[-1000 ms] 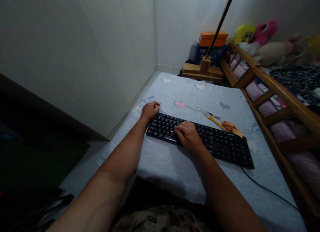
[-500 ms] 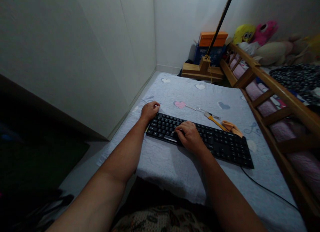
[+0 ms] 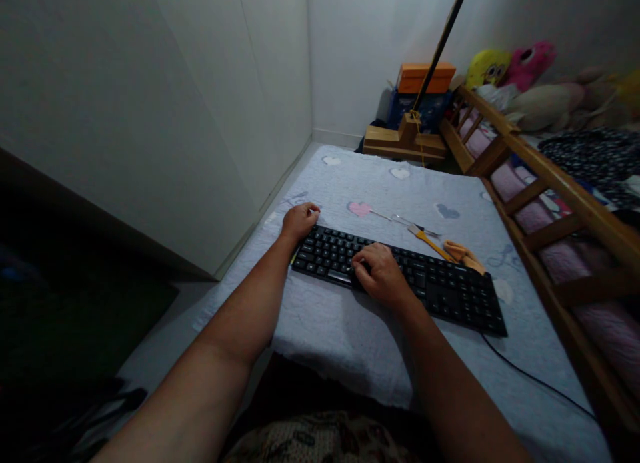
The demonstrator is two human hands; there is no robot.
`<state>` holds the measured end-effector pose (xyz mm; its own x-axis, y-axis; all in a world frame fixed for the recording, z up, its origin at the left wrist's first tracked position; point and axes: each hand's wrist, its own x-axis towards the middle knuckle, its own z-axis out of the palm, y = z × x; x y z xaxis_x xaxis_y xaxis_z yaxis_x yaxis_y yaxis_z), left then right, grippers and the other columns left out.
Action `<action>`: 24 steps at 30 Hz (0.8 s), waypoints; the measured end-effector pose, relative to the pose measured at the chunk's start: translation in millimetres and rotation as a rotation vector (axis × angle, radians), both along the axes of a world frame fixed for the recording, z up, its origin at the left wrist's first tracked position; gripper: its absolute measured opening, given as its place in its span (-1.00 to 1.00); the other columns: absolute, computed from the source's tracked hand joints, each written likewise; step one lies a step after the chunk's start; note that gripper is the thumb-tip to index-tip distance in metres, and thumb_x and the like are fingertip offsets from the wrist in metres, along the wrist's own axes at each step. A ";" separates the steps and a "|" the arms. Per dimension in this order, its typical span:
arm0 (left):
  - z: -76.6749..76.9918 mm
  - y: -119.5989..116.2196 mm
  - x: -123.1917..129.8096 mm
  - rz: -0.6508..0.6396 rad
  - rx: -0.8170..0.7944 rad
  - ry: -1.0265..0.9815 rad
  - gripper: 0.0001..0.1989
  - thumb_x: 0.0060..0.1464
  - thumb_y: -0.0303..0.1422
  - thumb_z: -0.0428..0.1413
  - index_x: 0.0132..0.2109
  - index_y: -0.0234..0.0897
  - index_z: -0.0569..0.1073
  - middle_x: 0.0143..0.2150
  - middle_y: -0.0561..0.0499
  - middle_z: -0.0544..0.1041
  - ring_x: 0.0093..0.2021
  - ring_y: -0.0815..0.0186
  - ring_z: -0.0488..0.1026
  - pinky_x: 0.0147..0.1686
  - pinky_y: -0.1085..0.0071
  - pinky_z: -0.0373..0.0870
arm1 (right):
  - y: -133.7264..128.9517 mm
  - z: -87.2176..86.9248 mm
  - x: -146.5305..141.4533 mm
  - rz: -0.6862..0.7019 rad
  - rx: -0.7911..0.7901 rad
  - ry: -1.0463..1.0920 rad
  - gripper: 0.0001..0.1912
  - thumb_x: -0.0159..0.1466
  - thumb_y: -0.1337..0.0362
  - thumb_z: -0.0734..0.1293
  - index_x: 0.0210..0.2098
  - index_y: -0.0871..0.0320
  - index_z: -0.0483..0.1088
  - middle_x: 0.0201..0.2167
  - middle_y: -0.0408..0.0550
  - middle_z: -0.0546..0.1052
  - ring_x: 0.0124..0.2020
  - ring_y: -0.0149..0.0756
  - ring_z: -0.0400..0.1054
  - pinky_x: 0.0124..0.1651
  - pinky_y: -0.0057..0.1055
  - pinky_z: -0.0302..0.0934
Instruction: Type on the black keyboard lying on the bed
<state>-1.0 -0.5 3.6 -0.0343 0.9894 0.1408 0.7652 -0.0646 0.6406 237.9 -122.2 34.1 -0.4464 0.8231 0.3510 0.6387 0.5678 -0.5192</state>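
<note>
A black keyboard (image 3: 445,296) lies at a slant on the light blue quilted cover. My left hand (image 3: 300,221) is at its far left corner, fingers curled round that corner; the thumb is mostly hidden. Over the middle keys my right hand (image 3: 377,268) is closed in a pinch. A small pale tip shows by its fingertips, too small to name. Behind the keyboard lie a thin white stick (image 3: 381,214), a tweezers-like metal tool (image 3: 413,222), a brush with a yellow handle (image 3: 431,243) and a folded orange-tan cloth (image 3: 464,255).
The keyboard's cable (image 3: 540,378) runs off to the right. A wooden bed rail (image 3: 560,183) borders the right side, and a pale panel (image 3: 240,116) stands at left. At the back are a wooden stand (image 3: 400,140) with a pole and an orange box (image 3: 425,78).
My right hand has shifted very slightly to the right over the keys, still pinched. The left hand and the keyboard look the same.
</note>
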 end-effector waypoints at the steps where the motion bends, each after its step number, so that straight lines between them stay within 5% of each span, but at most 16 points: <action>1: -0.7 0.5 -0.2 0.001 0.003 -0.002 -0.70 0.14 -0.27 0.06 -0.10 -0.26 0.62 -0.35 -0.01 0.57 -0.33 0.28 0.44 -0.25 0.40 0.30 | -0.4 0.3 -0.1 0.006 -0.005 0.002 -0.83 0.27 0.42 0.26 -0.42 0.12 0.43 -0.42 -0.05 0.53 -0.26 -0.20 0.33 -0.05 -0.23 0.11; 24: 1.2 -1.1 0.4 -0.003 0.003 -0.029 -0.69 0.13 -0.27 0.05 -0.11 -0.27 0.62 -0.40 0.01 0.56 -0.36 0.28 0.42 -0.31 0.41 0.27 | -2.6 0.9 -2.5 0.074 -0.010 0.027 -0.83 0.31 0.39 0.28 -0.41 0.13 0.44 -0.41 -0.06 0.53 -0.27 -0.23 0.33 -0.08 -0.24 0.10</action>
